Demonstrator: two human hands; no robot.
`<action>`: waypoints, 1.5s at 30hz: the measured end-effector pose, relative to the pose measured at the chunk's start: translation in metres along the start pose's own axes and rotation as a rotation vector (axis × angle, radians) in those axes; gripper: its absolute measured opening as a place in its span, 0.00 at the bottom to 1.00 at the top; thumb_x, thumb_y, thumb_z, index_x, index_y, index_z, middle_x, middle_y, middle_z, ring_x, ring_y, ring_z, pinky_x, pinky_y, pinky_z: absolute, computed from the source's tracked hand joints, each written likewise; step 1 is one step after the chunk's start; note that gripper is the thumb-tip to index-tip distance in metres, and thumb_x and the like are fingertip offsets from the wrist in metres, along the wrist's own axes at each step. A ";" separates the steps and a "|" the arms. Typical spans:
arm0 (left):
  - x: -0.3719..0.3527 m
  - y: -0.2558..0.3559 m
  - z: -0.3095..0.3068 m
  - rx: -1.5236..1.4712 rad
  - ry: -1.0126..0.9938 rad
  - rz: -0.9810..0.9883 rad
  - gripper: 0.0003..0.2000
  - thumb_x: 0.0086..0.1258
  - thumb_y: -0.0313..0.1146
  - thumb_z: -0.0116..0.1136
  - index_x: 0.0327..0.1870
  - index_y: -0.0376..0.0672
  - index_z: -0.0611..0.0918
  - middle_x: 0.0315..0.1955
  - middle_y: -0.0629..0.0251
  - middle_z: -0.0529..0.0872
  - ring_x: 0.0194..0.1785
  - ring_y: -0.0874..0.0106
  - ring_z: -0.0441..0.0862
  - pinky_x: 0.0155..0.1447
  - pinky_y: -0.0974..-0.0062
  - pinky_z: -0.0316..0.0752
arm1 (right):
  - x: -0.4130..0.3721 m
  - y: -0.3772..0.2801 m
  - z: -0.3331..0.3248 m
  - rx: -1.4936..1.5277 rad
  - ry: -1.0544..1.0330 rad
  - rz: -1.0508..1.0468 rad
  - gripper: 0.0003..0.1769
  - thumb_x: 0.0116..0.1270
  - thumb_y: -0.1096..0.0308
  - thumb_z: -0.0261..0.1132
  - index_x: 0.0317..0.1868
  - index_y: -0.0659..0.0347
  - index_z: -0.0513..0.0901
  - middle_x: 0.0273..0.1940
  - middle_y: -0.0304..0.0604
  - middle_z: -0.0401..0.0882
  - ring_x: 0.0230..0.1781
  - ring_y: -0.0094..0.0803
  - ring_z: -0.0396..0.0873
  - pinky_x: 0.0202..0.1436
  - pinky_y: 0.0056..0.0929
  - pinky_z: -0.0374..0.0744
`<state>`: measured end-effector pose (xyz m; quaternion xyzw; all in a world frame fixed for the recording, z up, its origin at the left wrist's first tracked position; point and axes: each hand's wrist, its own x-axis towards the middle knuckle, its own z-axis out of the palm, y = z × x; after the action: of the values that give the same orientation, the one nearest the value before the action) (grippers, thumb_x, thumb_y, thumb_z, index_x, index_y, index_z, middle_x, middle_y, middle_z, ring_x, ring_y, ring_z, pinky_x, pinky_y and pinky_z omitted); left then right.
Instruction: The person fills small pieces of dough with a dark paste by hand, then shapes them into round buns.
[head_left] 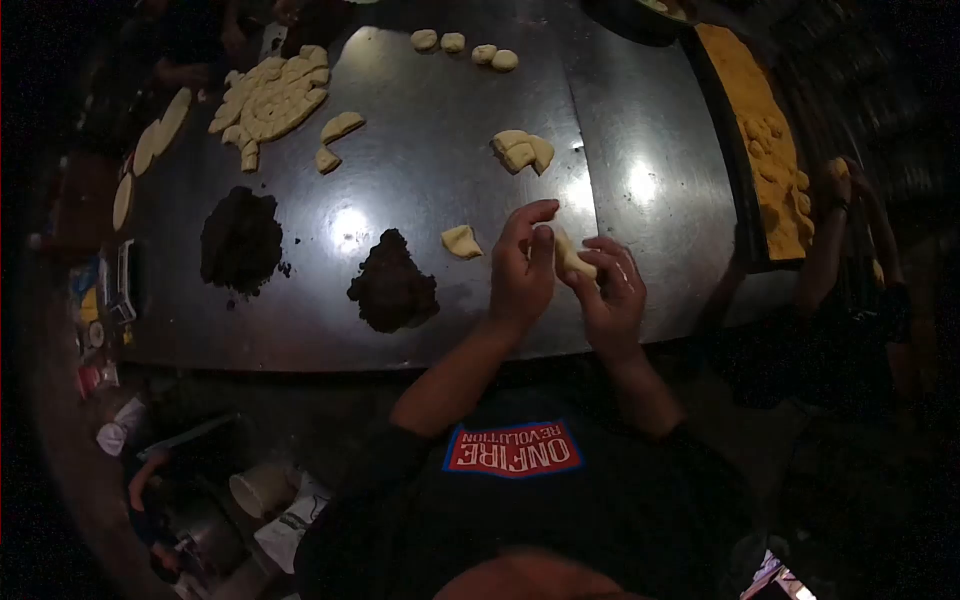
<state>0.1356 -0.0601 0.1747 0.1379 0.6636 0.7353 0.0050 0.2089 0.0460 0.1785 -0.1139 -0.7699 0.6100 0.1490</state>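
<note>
Above the metal table, a pale piece of dough [573, 257] is between my two hands. My right hand [613, 295] grips its right end, with thumb and fingers bent round it. My left hand [522, 268] has its thumb against the dough's left side and its fingers curved up behind; part of the dough is hidden there. A small flat scrap of dough [461, 241] lies just left of my left hand. Farther off sits a cluster of cut dough pieces [522, 150]. Nearby on the left is a dark, crumbly heap [393, 285].
A second dark heap [241, 240] and a large scored dough slab [270, 97] lie left on the metal table [420, 180]. Several dough balls [484, 54] sit at the back. On the right, a co-worker's hand [838, 172] is beside a long tray [748, 215] of yellow-orange filling.
</note>
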 end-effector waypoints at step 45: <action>-0.161 -0.009 -0.193 -0.434 0.652 -0.568 0.18 0.77 0.40 0.42 0.58 0.35 0.70 0.50 0.58 0.78 0.54 0.68 0.77 0.59 0.68 0.73 | 0.035 0.079 0.156 0.341 -1.081 0.787 0.13 0.66 0.72 0.59 0.48 0.70 0.79 0.46 0.50 0.81 0.43 0.33 0.80 0.51 0.31 0.78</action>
<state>0.2481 -0.2779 0.1189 -0.2906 0.4734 0.8311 0.0262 0.1183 -0.0645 0.0715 -0.0398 -0.5307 0.7026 -0.4724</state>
